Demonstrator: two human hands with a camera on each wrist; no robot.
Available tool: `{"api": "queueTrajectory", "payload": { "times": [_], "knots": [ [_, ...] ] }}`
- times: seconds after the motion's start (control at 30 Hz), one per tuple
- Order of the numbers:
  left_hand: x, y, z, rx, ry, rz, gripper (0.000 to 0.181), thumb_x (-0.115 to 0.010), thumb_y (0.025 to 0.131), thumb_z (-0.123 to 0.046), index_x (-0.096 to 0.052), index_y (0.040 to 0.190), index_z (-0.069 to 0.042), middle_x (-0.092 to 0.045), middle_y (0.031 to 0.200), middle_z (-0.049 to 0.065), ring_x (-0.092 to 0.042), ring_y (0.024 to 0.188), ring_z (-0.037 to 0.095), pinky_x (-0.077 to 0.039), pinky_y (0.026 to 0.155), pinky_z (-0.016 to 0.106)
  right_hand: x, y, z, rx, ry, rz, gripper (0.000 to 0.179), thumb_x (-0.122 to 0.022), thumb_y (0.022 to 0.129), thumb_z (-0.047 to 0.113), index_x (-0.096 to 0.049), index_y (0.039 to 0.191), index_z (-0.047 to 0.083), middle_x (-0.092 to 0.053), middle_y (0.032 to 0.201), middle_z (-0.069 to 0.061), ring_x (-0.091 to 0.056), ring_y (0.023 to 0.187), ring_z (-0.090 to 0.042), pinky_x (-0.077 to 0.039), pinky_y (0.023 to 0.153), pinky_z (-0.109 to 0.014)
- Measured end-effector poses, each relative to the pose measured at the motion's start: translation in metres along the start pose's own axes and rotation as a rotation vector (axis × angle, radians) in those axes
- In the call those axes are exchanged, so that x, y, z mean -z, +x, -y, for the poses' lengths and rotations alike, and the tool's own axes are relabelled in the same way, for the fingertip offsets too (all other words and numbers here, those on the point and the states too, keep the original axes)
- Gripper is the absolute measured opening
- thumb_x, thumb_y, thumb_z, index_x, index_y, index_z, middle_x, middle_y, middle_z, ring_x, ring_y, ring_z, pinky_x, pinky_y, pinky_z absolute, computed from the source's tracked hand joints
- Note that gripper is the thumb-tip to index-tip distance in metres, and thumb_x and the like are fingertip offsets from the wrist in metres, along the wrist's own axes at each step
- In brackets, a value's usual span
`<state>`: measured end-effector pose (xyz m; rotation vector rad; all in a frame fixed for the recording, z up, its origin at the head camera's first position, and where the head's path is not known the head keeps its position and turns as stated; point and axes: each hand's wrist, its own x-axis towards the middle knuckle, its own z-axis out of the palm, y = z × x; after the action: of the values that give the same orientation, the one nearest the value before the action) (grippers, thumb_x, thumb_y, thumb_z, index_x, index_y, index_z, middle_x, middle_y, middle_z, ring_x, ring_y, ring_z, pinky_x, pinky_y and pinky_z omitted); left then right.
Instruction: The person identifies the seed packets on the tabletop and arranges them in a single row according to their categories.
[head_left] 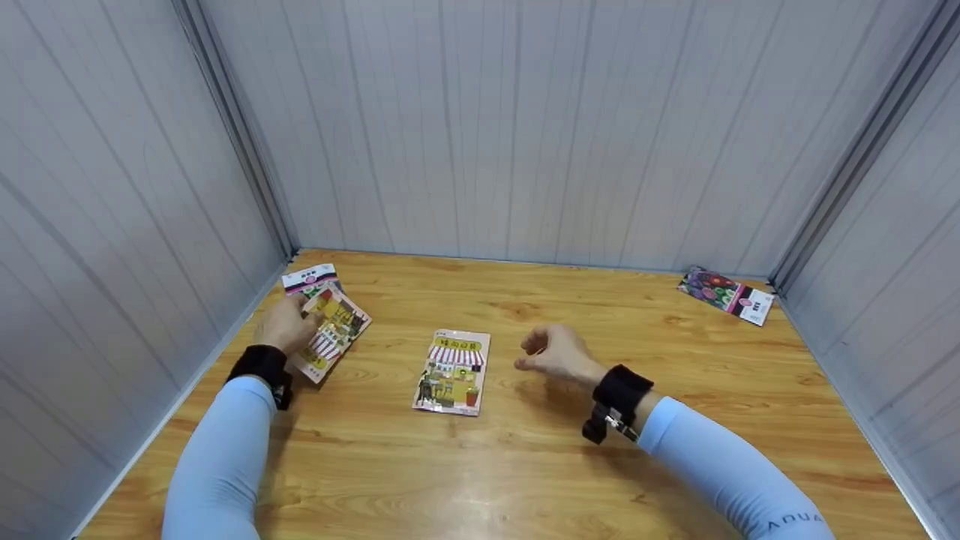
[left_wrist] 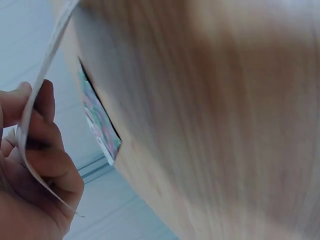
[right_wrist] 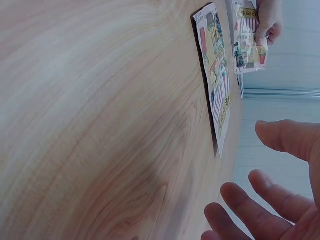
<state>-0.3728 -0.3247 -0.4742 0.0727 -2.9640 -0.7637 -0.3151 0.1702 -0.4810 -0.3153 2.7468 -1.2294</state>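
Note:
My left hand (head_left: 289, 324) pinches a seed packet (head_left: 341, 330) printed with a striped awning, between thumb and fingers. In the left wrist view this packet (left_wrist: 44, 65) shows edge-on and slightly bent, raised off the table. A flowered packet (head_left: 309, 277) with a white end lies behind it at the back left, partly covered in the head view. Another awning packet (head_left: 451, 373) lies flat in the middle of the table. To its right my right hand (head_left: 559, 352) hovers over the wood, fingers loosely bent and apart, holding nothing.
A flowered packet (head_left: 725, 295) lies at the back right, near the corner. Grey panel walls (head_left: 517, 135) enclose the wooden table (head_left: 465, 480) at the back and both sides.

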Motion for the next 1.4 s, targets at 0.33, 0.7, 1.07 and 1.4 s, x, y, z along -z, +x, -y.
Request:
{"api": "queueTrajectory", "payload": {
  "times": [0.33,0.7,1.07,1.4],
  "knots": [
    [0.002,0.003,-0.018,0.013,-0.154,0.051,0.043,-0.065,0.111,-0.028,-0.066,0.137,0.006,-0.07,0.109,0.021,-0.068,0.08,0.02,-0.056,0.058,0.026,0.001,-0.001,0.003,-0.01,-0.019,-0.015,0.044,-0.092,0.092,0.026,-0.078,0.126,0.002,-0.083,0.118,-0.012,-0.077,0.108,-0.026,-0.063,0.104,-0.049],
    [-0.003,0.003,-0.037,-0.025,-0.233,0.075,0.04,-0.063,0.112,-0.025,-0.067,0.138,0.004,-0.071,0.098,0.014,-0.062,0.059,0.009,-0.053,0.049,0.026,0.003,-0.001,0.004,-0.012,-0.003,-0.027,0.046,-0.094,0.09,0.024,-0.077,0.126,0.001,-0.082,0.118,-0.014,-0.078,0.108,-0.027,-0.065,0.101,-0.047],
    [-0.014,-0.004,-0.061,-0.018,-0.32,0.147,0.043,-0.061,0.114,-0.028,-0.065,0.145,0.002,-0.071,0.092,0.008,-0.067,0.059,0.011,-0.054,0.047,0.026,0.0,-0.002,0.004,-0.027,0.043,-0.017,0.049,-0.093,0.089,0.021,-0.074,0.129,-0.002,-0.082,0.116,-0.016,-0.078,0.105,-0.028,-0.067,0.091,-0.04],
    [-0.028,-0.01,-0.099,-0.106,-0.45,0.207,0.033,-0.063,0.114,-0.02,-0.067,0.134,0.007,-0.073,0.088,0.003,-0.068,0.063,0.006,-0.057,0.055,0.021,0.003,-0.002,0.007,-0.027,0.154,-0.013,0.051,-0.092,0.09,0.014,-0.071,0.132,-0.005,-0.08,0.118,-0.021,-0.079,0.1,-0.027,-0.069,0.083,-0.035]
  ]
}}
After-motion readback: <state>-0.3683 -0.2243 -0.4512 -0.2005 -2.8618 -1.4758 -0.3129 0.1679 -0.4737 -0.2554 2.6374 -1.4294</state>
